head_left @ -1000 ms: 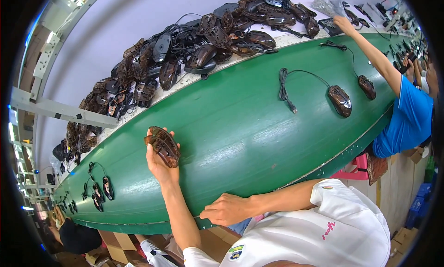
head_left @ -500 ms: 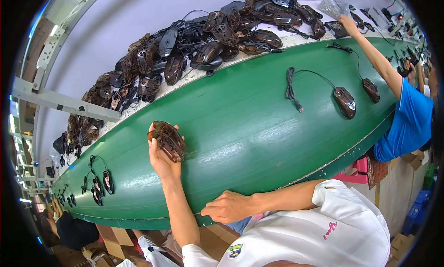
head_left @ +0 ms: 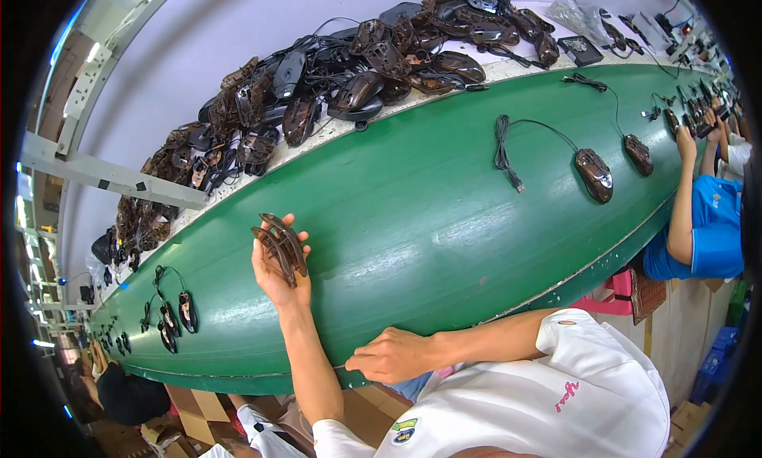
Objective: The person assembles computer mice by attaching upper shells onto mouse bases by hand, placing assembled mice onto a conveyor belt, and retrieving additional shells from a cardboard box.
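Observation:
My left hand (head_left: 278,275) is raised over the green conveyor belt (head_left: 429,220) and holds a small stack of dark brown mouse shells (head_left: 279,248), seen edge-on above my palm. At the belt's near edge my right hand (head_left: 393,355) rests with its fingers loosely curled and nothing in it. Two brown wired mice (head_left: 594,175) lie further right on the belt, one with a coiled cable (head_left: 503,136).
A long heap of brown mouse shells and cables (head_left: 349,77) lines the white ledge behind the belt. Several mice (head_left: 175,319) lie at the belt's left end. A person in a blue shirt (head_left: 706,236) reaches onto the belt at right. Cardboard boxes (head_left: 190,406) stand below.
My left hand has turned the shells from flat to edge-on and lifted them slightly. My right hand has stayed at the belt's edge.

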Motion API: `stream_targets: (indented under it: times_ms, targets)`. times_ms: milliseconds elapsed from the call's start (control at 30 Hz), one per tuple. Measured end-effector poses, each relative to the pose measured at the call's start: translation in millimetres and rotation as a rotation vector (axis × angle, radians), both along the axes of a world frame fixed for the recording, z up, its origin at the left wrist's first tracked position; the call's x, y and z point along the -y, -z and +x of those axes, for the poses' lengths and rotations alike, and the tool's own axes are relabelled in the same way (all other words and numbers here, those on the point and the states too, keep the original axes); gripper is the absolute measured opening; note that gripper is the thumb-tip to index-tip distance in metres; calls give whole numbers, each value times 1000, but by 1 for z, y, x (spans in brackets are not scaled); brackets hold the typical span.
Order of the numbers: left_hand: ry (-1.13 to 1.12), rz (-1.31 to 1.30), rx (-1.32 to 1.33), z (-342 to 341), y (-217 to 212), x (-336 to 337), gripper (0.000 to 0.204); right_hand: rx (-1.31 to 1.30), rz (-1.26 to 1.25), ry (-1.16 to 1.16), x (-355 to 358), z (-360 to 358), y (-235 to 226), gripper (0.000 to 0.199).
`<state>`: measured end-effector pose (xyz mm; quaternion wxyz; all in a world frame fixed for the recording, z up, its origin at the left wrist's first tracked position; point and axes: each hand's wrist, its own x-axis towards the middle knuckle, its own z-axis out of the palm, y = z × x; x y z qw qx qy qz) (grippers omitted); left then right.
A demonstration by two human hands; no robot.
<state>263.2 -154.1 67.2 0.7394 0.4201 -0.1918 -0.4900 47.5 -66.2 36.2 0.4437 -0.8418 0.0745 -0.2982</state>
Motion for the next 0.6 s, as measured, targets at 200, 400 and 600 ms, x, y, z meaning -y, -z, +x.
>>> stream_targets:
  times_ms: [200, 400, 600]
  targets:
    - [23, -9, -20, 5, 3, 0, 51, -3, -5, 1, -1, 0, 2, 21]
    - [-40, 7, 4, -3, -2, 4, 53, -11, -3, 1, -1, 0, 2, 22]
    - [-33, -14, -10, -1, -1, 3, 54, 5, 6, -1, 0, 0, -1, 21]
